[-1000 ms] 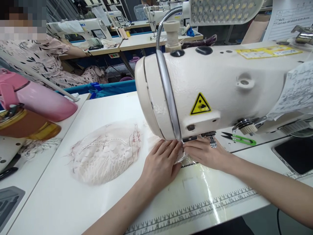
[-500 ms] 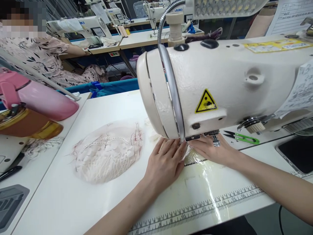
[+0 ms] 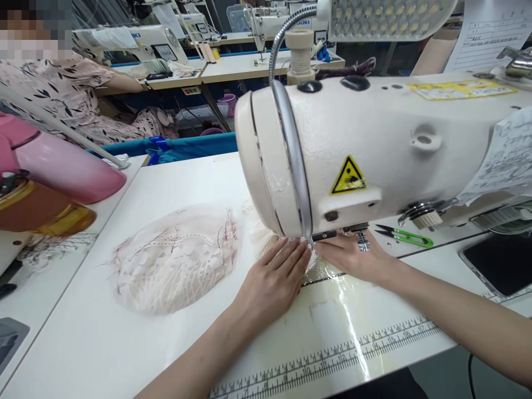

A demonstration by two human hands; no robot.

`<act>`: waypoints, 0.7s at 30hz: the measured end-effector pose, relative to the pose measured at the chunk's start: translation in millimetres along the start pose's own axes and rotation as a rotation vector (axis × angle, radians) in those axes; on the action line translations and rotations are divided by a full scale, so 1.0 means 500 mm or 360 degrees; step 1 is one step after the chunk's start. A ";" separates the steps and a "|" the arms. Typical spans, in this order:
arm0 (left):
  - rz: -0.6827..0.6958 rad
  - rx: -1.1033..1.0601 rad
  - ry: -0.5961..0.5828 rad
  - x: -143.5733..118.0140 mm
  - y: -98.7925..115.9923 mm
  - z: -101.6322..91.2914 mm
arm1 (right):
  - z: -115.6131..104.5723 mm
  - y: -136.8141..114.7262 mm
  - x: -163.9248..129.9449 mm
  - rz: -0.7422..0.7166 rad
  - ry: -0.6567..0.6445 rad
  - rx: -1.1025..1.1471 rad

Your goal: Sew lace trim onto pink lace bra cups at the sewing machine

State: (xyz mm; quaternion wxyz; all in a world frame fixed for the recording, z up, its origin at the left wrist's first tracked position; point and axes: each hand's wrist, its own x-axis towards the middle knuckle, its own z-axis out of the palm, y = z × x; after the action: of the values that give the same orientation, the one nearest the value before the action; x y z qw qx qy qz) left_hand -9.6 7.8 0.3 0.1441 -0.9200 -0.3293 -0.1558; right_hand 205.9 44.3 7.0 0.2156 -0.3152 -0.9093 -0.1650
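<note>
My left hand (image 3: 270, 280) lies palm down with fingers stretched forward, over pale lace fabric (image 3: 258, 233) left of the needle area of the white sewing machine (image 3: 357, 138). My right hand (image 3: 355, 256) rests on the other side, its outstretched fingers reaching under the machine head towards the left fingertips. Between both hands a bit of the fabric shows above the shiny needle plate; the needle itself is hidden. A round heap of white lace (image 3: 174, 260) with reddish threads lies on the table to the left.
Green thread snips (image 3: 405, 235) and a dark phone (image 3: 501, 260) lie to the right. A ruler strip (image 3: 324, 360) runs along the front edge. At left are a pink bottle (image 3: 70, 166) and an amber container (image 3: 50, 208). Another person sits behind, among more sewing machines.
The camera view has shifted slightly. My left fingers lie a little flatter and closer together beside the needle area; my right hand stays almost in place.
</note>
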 end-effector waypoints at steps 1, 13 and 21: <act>0.0014 0.0004 -0.0019 -0.001 -0.003 -0.002 | 0.003 -0.001 -0.002 -0.0022 0.0030 -0.0044; 0.0004 -0.0001 0.0009 -0.002 -0.028 -0.003 | 0.034 -0.023 -0.004 -0.0262 0.0181 0.0157; -0.0040 0.0091 0.0004 0.006 -0.024 -0.007 | 0.042 -0.025 -0.008 -0.0185 0.0193 0.0223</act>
State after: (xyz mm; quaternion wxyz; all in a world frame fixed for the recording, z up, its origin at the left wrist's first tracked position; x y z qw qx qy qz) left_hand -16.0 17.0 6.6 0.1689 -0.9111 -0.3450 -0.1493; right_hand 194.6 41.9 -14.8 0.2818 -0.2356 -0.9206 -0.1322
